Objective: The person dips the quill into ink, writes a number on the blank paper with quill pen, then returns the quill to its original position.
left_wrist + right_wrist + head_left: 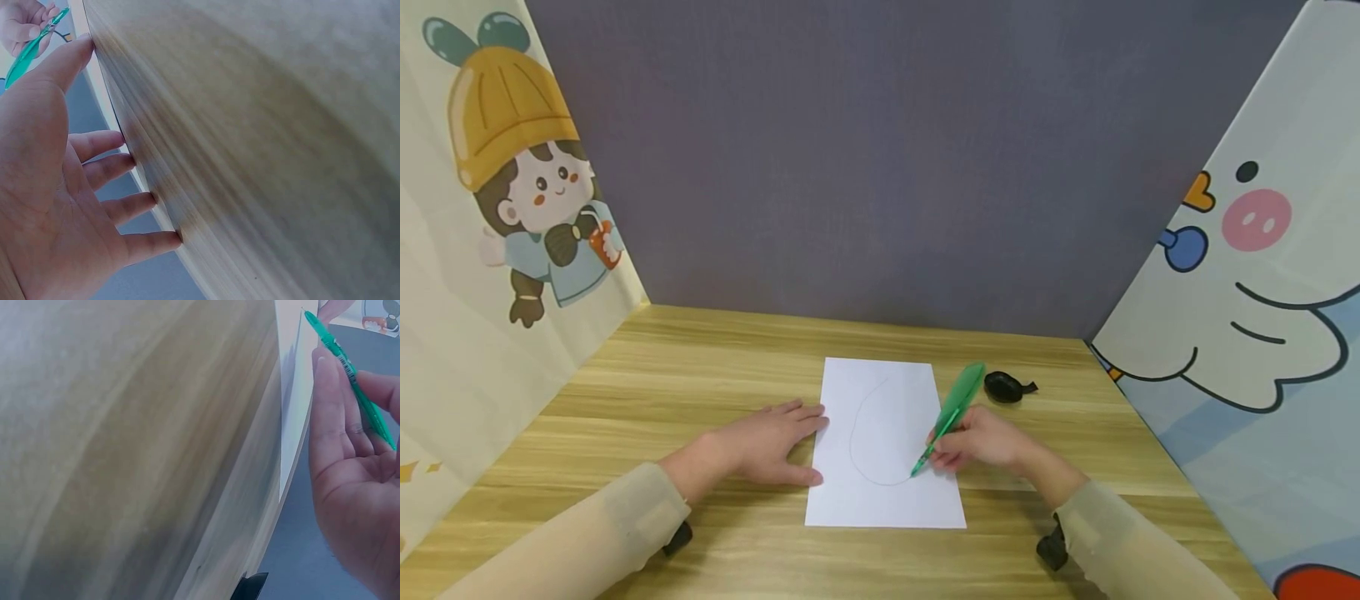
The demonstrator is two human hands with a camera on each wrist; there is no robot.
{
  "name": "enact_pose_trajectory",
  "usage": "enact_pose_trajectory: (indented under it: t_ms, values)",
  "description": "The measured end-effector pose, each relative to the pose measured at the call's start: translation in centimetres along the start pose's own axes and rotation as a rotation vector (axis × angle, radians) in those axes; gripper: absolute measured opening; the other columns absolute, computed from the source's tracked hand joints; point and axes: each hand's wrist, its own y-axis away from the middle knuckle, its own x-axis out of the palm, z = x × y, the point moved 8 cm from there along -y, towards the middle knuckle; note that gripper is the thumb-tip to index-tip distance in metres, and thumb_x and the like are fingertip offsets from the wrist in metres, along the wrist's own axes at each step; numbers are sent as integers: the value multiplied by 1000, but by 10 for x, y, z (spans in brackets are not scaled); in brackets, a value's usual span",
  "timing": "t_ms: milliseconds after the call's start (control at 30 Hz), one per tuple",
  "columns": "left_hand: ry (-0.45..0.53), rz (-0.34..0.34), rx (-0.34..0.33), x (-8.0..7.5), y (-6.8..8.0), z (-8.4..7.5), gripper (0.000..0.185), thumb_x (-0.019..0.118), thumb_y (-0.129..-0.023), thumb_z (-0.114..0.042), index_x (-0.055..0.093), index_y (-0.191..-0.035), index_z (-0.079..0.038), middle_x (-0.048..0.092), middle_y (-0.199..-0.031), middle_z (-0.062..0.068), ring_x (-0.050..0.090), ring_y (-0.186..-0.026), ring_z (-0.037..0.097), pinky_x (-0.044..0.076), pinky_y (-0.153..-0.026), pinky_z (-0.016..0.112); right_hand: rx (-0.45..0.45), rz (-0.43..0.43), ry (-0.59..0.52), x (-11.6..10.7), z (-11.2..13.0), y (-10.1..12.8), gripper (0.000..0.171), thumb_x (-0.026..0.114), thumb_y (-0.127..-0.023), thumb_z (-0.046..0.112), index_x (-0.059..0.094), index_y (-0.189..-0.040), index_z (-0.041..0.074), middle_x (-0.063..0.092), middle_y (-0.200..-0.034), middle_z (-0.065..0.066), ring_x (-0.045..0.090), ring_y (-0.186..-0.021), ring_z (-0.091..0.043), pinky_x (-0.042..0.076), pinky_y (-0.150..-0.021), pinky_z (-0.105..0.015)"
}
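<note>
A white sheet of paper (pixel 880 417) lies on the wooden table, bearing a thin curved line like an open loop. My right hand (pixel 977 437) pinches a green pen (pixel 958 400) with a broad feather-shaped top, its tip touching the lower right end of the line. In the right wrist view the pen (pixel 353 378) runs between thumb and fingers, a barcode label on its barrel. My left hand (pixel 778 442) rests with spread fingers at the paper's left edge; the left wrist view shows its fingertips (pixel 169 240) down on the tabletop.
A small black rounded object (pixel 1006 387) with a short tab lies right of the paper's upper corner. A dark grey panel (pixel 865 167) rises behind the table (pixel 715 350). Side panels with cartoon prints, a child (pixel 553 200) and a pig-nosed figure (pixel 1255 221), stand left and right.
</note>
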Motion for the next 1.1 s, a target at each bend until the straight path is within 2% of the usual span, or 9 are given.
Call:
enact_pose_trajectory:
  t_ms: [367,800,1100]
  values:
    - [7,16,-9,0,0,0,95,72,-98,-67,46,-166,-6,39,-178,13,33,-164,49,34,-128,74,0,-22,-15,-8,1,0,24,70,-103,7,76,-114,-12,82,-104,-26,83,-94,-30,70,-85,-43]
    - [1,23,-8,0,0,0,95,71,-99,-67,45,-167,-6,38,-178,13,32,-164,50,33,-128,75,-2,-52,0,-16,2,2,24,71,-103,8,76,-116,-12,82,-104,-26,83,-95,-35,70,-85,-44]
    - [13,25,-12,1,0,2,96,71,-98,-67,44,-167,-6,37,-178,13,31,-164,50,32,-129,75,-1,-104,2,-23,1,0,24,71,-102,8,76,-113,-13,82,-102,-26,83,-92,-30,71,-82,-40]
